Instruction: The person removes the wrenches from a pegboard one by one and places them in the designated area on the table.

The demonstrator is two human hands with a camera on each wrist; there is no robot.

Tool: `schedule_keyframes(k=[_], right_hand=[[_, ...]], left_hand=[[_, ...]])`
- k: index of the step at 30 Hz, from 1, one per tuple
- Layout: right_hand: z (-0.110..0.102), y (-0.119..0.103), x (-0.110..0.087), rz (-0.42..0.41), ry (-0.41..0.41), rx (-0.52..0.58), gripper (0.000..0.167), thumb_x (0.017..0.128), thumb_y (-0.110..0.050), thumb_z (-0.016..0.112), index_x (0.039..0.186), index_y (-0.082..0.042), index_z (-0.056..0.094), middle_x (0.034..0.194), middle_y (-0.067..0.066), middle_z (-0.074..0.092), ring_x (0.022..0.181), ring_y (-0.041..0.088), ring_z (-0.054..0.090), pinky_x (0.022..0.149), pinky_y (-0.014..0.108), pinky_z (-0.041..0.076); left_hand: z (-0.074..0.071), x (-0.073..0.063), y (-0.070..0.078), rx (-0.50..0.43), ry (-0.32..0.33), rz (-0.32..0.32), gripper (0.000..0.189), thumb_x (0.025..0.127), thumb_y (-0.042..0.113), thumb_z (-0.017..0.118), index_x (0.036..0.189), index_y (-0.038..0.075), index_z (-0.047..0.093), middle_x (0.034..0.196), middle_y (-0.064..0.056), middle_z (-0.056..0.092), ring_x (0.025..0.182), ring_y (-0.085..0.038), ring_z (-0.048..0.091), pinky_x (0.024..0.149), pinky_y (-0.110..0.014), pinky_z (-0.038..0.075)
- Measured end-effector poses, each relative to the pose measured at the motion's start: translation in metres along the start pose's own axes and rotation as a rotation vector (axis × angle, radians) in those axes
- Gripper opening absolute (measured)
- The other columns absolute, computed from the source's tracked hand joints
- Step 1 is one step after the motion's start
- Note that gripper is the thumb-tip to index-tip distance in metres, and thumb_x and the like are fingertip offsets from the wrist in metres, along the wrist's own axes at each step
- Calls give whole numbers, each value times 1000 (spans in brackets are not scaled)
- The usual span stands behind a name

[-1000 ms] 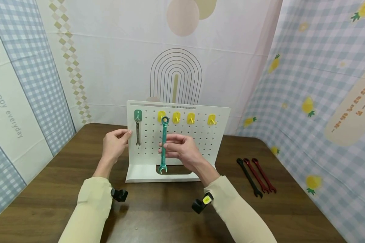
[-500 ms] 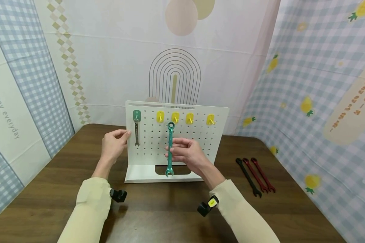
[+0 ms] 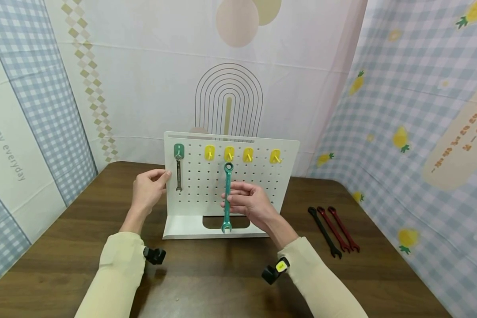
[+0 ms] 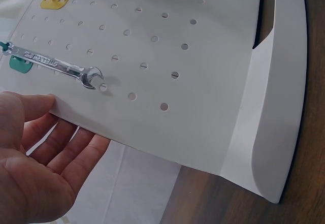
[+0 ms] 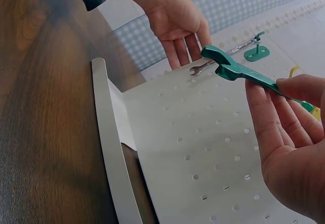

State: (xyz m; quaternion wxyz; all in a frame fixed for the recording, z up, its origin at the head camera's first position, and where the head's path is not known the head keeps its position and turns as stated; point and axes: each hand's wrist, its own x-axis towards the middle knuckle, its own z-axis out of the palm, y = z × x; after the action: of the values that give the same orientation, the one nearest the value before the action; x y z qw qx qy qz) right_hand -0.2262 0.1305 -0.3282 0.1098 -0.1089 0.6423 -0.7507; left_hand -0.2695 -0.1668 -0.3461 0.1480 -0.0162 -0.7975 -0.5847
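In the head view my right hand [image 3: 255, 206] pinches a green combination wrench [image 3: 227, 194] by its shaft, between thumb and fingers. The wrench hangs nearly upright before the white pegboard [image 3: 198, 183], ring end up, just below the middle yellow hook [image 3: 229, 154]. Its open end [image 5: 226, 64] points toward the board's base in the right wrist view. My left hand [image 3: 149, 187] pinches the pegboard's left edge, thumb at the front and fingers behind it. Close by, a silver wrench [image 4: 56, 65] hangs from the green hook [image 3: 179, 151].
More yellow hooks [image 3: 276, 156] line the board's upper part. To the right on the brown table [image 3: 214, 274] lie a black wrench [image 3: 325, 232] and two red wrenches [image 3: 343, 229]. A white printed cloth [image 3: 143, 88] hangs behind, with a checked cloth [image 3: 381, 145] on the right.
My right hand has moved the green wrench rightward and slightly down, from in front of the leftmost yellow hook to under the middle one. The left hand has stayed on the board's edge.
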Motion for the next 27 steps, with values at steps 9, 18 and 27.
schedule_keyframes(k=[9, 18, 27], right_hand=[[-5, 4, -1, -6, 5, 8, 53, 95, 8, 67, 145, 12, 51, 111, 14, 79, 90, 22, 80, 82, 38, 68], [-14, 4, -5, 5, 10, 5, 53, 96, 7, 66, 146, 12, 50, 118, 18, 77, 90, 21, 80, 86, 41, 67], [-22, 5, -8, 22, 29, -10, 53, 97, 5, 67, 147, 10, 51, 114, 14, 79, 91, 21, 80, 84, 38, 67]], left_hand=[[0, 0, 0, 4, -1, -3, 42, 108, 32, 62, 130, -3, 71, 124, -23, 68, 100, -28, 68, 93, -42, 65], [-1, 0, 0, 8, 0, -4, 42, 108, 32, 62, 130, -3, 71, 123, -22, 67, 99, -28, 67, 90, -37, 66], [0, 1, 0, 3, 8, -4, 40, 108, 31, 63, 129, -3, 72, 122, -22, 68, 99, -27, 67, 88, -36, 66]])
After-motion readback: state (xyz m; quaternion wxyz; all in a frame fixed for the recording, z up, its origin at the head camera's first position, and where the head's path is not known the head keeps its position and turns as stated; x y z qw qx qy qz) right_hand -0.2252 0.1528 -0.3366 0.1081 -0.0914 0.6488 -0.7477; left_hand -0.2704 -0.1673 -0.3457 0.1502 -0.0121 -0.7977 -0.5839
